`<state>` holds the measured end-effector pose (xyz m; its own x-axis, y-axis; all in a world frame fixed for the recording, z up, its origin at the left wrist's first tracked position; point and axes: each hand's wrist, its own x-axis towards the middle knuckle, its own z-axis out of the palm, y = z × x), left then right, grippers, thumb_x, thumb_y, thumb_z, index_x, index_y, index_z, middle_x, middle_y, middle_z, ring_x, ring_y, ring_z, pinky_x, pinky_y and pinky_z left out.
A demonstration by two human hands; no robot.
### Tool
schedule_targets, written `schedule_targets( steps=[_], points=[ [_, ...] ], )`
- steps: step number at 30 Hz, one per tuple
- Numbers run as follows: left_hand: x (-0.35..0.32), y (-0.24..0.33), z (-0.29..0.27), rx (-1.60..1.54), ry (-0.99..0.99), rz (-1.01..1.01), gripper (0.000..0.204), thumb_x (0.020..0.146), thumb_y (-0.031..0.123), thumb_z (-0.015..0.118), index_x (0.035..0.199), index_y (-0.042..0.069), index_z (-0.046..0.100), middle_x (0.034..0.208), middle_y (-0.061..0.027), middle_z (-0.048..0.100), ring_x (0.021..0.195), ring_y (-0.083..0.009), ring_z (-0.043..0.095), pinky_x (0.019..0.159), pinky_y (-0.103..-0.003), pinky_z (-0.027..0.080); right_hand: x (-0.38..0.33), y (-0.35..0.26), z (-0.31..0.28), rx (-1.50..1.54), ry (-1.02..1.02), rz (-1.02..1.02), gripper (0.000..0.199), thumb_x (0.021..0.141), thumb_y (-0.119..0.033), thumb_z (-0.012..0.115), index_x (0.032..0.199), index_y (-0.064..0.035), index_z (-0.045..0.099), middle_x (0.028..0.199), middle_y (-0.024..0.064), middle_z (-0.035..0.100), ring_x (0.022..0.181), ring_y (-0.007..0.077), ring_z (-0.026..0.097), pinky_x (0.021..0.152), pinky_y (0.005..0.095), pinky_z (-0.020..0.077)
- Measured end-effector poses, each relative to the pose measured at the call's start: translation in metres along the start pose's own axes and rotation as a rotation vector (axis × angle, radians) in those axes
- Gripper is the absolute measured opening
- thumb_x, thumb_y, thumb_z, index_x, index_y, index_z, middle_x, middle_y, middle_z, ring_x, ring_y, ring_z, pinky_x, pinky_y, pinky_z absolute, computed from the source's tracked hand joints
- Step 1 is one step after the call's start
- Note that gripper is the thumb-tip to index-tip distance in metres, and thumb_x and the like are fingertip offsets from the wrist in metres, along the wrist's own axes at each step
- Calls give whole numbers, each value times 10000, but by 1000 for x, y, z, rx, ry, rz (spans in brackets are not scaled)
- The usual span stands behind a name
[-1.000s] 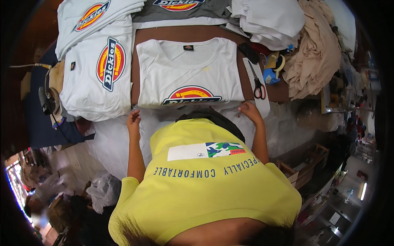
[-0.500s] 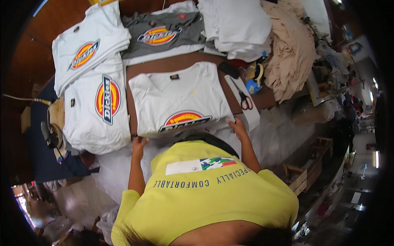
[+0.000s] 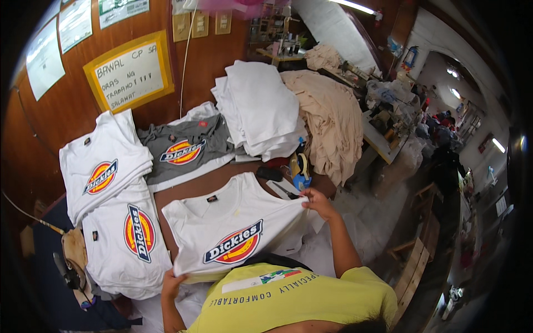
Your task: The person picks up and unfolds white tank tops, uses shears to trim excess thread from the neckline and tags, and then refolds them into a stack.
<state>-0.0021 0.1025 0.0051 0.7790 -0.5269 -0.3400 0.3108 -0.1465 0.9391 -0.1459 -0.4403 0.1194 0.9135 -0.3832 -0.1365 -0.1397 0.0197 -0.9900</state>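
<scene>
A white sleeveless shirt [image 3: 194, 236] with a red, yellow and dark blue chest print lies spread before me on the brown table [image 3: 244, 167]. My left hand [image 3: 171, 282] pinches its near left corner. My right hand [image 3: 318, 204] grips the cloth at the right side and holds it raised, so the shirt slopes up there. Just beyond that hand lie scissors [image 3: 286, 191], partly hidden, on a white strip. Close by are a dark oblong object [image 3: 269, 174] and a blue tape dispenser [image 3: 301, 172].
Stacked white printed shirts [image 3: 105, 261] stand at the left, beside an iron [image 3: 69, 273]. Farther back are a grey printed shirt [image 3: 191, 136], a white fabric pile [image 3: 258, 108] and a beige cloth heap [image 3: 330, 119]. A wooden bench [image 3: 413, 272] stands at the right.
The view has tilted upward, showing the wall. My right hand has lifted the shirt's right side, and the whole print now shows. My left hand stays at the near left corner.
</scene>
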Motion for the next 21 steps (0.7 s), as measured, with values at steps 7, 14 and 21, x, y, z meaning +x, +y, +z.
schedule_targets(
  steps=[7, 14, 21],
  points=[
    [-1, 90, 9, -812, -120, -313, 409, 786, 123, 556, 1146, -57, 489, 1037, -181, 608, 885, -284, 628, 778, -431, 524, 41, -83, 3, 128, -72, -257, 249, 796, -86, 656, 1014, -56, 540, 850, 12, 578, 756, 71, 546, 692, 197, 431],
    [-18, 94, -3, -462, -365, -399, 426, 832, 152, 563, 1184, -66, 464, 1084, -160, 593, 938, -246, 611, 828, -374, 490, 37, -146, 14, 281, -82, -385, 244, 795, -92, 660, 996, -75, 524, 791, -2, 575, 699, 78, 558, 634, 189, 446],
    [-23, 184, -52, -14, -31, 386, 376, 703, 184, 733, 965, -45, 590, 854, -55, 634, 749, -110, 588, 701, -243, 466, 34, -178, -10, 463, -70, -562, 357, 777, -54, 654, 1092, -90, 489, 883, 17, 591, 772, 107, 584, 678, 221, 464]
  ],
)
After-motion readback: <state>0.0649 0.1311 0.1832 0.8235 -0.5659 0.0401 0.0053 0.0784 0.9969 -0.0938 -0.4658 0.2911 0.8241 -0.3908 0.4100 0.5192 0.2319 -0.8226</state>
